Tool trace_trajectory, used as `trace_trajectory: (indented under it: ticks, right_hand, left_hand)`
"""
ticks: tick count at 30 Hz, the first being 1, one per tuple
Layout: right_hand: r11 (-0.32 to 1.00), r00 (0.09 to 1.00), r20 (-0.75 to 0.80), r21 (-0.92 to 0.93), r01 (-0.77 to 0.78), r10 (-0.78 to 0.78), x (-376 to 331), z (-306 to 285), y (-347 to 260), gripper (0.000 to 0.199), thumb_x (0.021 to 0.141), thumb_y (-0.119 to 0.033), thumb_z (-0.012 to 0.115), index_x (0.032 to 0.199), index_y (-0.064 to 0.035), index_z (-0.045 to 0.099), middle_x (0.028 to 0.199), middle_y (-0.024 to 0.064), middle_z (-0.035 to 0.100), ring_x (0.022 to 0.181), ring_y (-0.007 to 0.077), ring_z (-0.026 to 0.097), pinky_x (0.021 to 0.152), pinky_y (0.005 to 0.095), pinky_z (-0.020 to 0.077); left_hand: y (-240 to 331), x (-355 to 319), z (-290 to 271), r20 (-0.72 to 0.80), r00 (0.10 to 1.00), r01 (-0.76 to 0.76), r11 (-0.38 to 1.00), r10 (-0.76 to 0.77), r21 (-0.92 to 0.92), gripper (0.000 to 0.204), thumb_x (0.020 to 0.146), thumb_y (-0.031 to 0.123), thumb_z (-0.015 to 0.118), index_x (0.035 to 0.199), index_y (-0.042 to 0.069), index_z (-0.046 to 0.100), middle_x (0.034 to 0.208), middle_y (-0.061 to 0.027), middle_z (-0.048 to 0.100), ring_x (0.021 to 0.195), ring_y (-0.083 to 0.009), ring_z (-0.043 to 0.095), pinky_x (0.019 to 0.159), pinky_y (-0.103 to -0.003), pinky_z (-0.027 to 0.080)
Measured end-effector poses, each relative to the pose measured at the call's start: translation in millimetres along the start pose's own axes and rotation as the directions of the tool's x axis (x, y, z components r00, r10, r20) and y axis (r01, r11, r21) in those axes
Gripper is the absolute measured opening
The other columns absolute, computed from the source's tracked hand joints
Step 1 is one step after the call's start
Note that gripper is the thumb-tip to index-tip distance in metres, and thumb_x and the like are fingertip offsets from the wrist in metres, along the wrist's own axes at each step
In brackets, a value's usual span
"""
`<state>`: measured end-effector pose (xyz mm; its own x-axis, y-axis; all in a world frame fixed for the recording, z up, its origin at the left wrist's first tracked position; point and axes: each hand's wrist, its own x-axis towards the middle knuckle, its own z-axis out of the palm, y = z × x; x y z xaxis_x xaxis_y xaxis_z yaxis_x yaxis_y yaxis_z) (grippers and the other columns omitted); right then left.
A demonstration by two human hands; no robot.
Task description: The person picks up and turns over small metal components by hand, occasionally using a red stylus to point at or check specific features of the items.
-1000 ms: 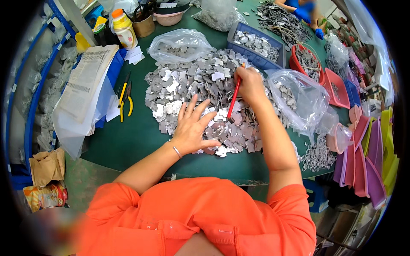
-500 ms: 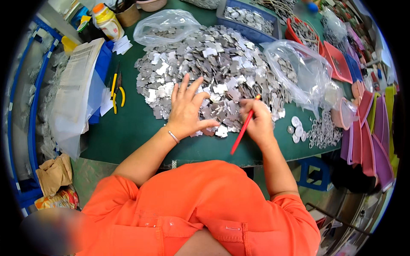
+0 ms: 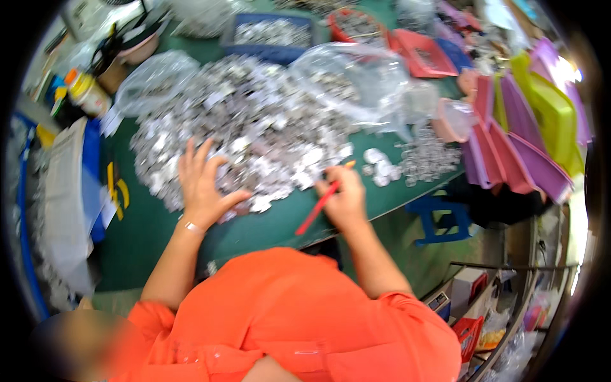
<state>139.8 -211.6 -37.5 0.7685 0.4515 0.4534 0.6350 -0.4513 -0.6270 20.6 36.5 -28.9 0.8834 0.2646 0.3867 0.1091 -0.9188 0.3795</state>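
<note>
A broad pile of small flat silvery-grey metal pieces covers the middle of the green table. My left hand rests on the pile's front edge, palm down, its fingers spread and thumb stretched to the right. It grips nothing that I can see. At the pile's front right corner, my right hand is closed round a slim red pen-like stick. One end slants down toward me over the bare tabletop, and an orange-yellow end shows above the fingers. The picture is slightly blurred, so single pieces are hard to make out.
White discs and a heap of small rings lie right of the pile. Clear plastic bags, a blue-grey bin and a red tray stand behind. Yellow-handled pliers lie left; a blue stool stands below.
The whole view has swung to the right, so the table and pile sit further left in it. My left hand stays spread on the pile; my right hand still holds the red stick.
</note>
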Motion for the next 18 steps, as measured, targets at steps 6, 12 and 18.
trace_trajectory:
  ticks: [6, 12, 18]
  right_hand:
    - [0.990, 0.996, -0.031, -0.117, 0.078, -0.082, -4.8, 20.0, 4.8, 0.026, 0.063, -0.003, 0.068, 0.078, -0.0056, 0.047, 0.075, 0.0124, 0.050, 0.075, 0.0332, 0.048, 0.066, 0.0401, 0.0396]
    - [0.999, 1.000, -0.010, 0.043, 0.005, -0.004, -3.3, 12.2, -11.5, 0.019, 0.071, -0.006, 0.062, 0.080, -0.0059, 0.045, 0.078, 0.0133, 0.050, 0.079, 0.0338, 0.050, 0.067, 0.0414, 0.0417]
    - [0.982, 0.989, 0.144, 0.186, -0.037, 0.010, -11.3, 22.2, -22.9, 0.023, 0.074, -0.011, 0.067, 0.081, -0.0050, 0.046, 0.083, 0.0124, 0.055, 0.079, 0.0314, 0.052, 0.069, 0.0387, 0.0428]
  left_hand:
    - [6.1, 0.9, 3.4, -0.064, 0.997, -0.050, 0.999, 0.050, 0.000, 0.064, 0.051, 0.039, 0.079, 0.100, 0.011, 0.049, 0.135, -0.0130, 0.035, 0.130, -0.0393, 0.020, 0.102, -0.055, 0.015]
    - [9.3, -0.8, 0.6, -0.082, 0.995, -0.061, 0.998, 0.062, 0.010, 0.062, 0.051, 0.038, 0.078, 0.098, 0.009, 0.048, 0.135, -0.0136, 0.035, 0.130, -0.0396, 0.019, 0.102, -0.055, 0.015]
    - [-1.4, -5.0, 1.0, -0.067, 0.995, -0.077, 0.997, 0.078, 0.020, 0.058, 0.058, 0.039, 0.075, 0.101, 0.009, 0.050, 0.135, -0.0143, 0.035, 0.130, -0.0395, 0.019, 0.103, -0.054, 0.014]
